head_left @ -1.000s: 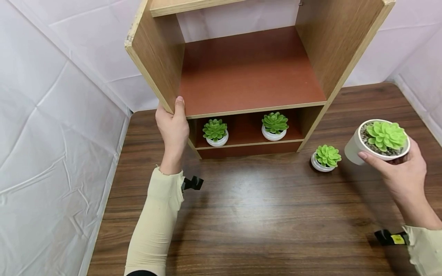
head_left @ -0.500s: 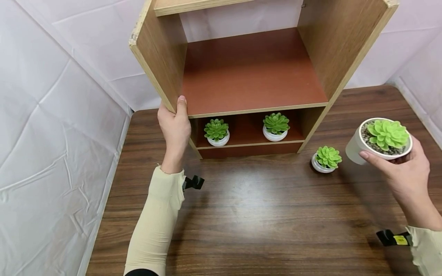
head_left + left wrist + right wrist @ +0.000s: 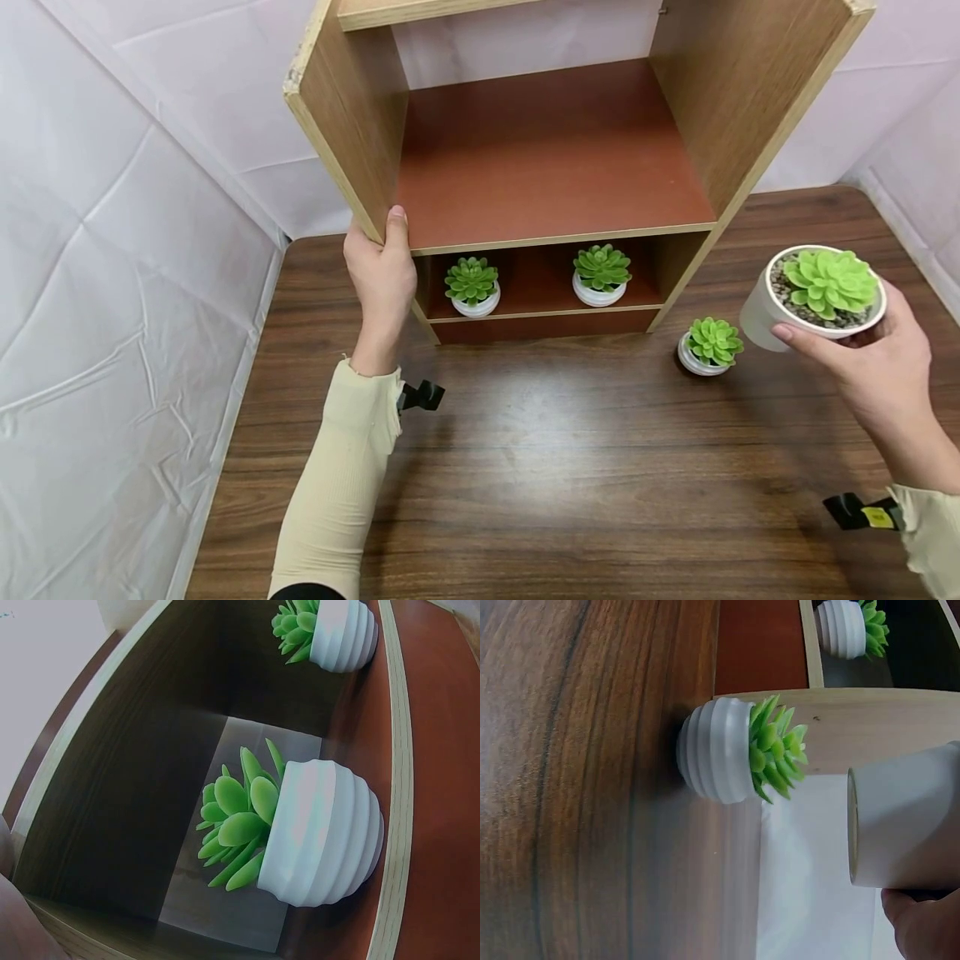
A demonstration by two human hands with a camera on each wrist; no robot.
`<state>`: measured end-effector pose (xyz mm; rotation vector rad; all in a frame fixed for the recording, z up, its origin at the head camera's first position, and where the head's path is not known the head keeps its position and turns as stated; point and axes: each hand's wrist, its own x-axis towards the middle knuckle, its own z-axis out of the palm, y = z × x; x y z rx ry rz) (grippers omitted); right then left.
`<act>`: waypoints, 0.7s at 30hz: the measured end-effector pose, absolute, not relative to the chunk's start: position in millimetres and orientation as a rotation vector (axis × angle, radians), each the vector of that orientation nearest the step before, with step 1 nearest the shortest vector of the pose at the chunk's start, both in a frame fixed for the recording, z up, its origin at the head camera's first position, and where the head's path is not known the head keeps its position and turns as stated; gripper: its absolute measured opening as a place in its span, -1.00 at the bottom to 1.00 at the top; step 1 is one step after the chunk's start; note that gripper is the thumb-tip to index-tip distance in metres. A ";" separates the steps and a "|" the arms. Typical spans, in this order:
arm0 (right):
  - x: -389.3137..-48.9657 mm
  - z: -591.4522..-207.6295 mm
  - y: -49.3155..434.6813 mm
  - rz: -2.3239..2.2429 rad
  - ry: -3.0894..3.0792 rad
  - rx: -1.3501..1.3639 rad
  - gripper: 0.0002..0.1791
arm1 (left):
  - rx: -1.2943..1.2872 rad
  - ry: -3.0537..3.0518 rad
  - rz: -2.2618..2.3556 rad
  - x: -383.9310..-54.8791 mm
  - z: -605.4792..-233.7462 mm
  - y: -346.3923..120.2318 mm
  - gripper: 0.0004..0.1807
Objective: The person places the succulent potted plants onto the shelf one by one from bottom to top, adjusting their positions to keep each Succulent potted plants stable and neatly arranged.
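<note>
My right hand [image 3: 885, 367] grips a larger white pot with a succulent [image 3: 813, 292], raised over the table at the right; gravel shows round the plant. In the right wrist view the plain side of that pot [image 3: 907, 817] appears, with a fingertip under it. My left hand [image 3: 381, 279] holds the left side panel of a wooden shelf unit [image 3: 555, 167], thumb on the inner face. Two small ribbed white pots with succulents, a left one [image 3: 472, 287] and a right one [image 3: 602, 275], stand in the low compartment. A similar small potted succulent [image 3: 709, 345] stands on the table right of the unit.
The shelf unit stands on a dark wood-grain table [image 3: 562, 467] and has a broad red-brown middle shelf with a board above. White sheeting [image 3: 127, 317] covers the walls at left, back and right. A black strap [image 3: 422, 396] sits at the left cuff.
My right hand has lifted the larger potted succulent slightly and shifted it a little left. My left hand keeps its hold on the panel, and the small pots stay put.
</note>
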<state>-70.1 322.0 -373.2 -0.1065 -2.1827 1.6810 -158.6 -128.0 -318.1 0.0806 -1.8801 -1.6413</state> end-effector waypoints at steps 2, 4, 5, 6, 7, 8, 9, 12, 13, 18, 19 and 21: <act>-71.3 -370.9 320.8 1.683 -2.183 -0.093 -0.03 | 0.081 -1.877 -1.646 -158.4 -317.9 -127.9 -0.76; -72.7 -368.2 319.8 1.632 -2.218 -0.087 -0.03 | 0.080 -1.876 -1.649 -158.3 -317.5 -127.6 -0.77; -73.3 -366.8 319.3 1.629 -2.219 -0.085 -0.03 | 0.080 -1.876 -1.649 -158.2 -317.3 -127.5 -0.77; -74.0 -365.2 319.0 1.621 -2.225 -0.087 -0.03 | 0.080 -1.876 -1.648 -158.2 -317.3 -127.5 -0.77; -74.7 -363.6 318.5 1.605 -2.235 -0.088 -0.04 | 0.080 -1.877 -1.646 -158.2 -317.2 -127.6 -0.77; -75.2 -362.1 318.1 1.588 -2.248 -0.090 -0.04 | 0.080 -1.876 -1.643 -158.2 -317.1 -127.6 -0.77; -75.8 -360.4 317.5 1.544 -2.274 -0.093 -0.04 | 0.081 -1.876 -1.642 -158.1 -317.0 -127.7 -0.77; -77.4 -356.6 315.5 1.563 -2.264 -0.072 -0.03 | 0.084 -1.875 -1.637 -157.8 -317.2 -128.2 -0.76; -77.8 -355.6 314.8 1.573 -2.256 -0.063 -0.04 | 0.086 -1.876 -1.634 -157.7 -317.3 -128.4 -0.76; -77.3 -352.2 310.8 1.613 -2.231 -0.038 -0.05 | 0.089 -1.880 -1.637 -158.5 -317.8 -128.6 -0.76; -76.8 -351.5 309.6 1.653 -2.202 -0.032 -0.06 | 0.091 -1.882 -1.638 -158.7 -317.9 -128.5 -0.77; -75.7 -349.7 307.1 1.734 -2.131 -0.015 -0.08 | 0.099 -1.886 -1.647 -159.0 -317.6 -128.2 -0.77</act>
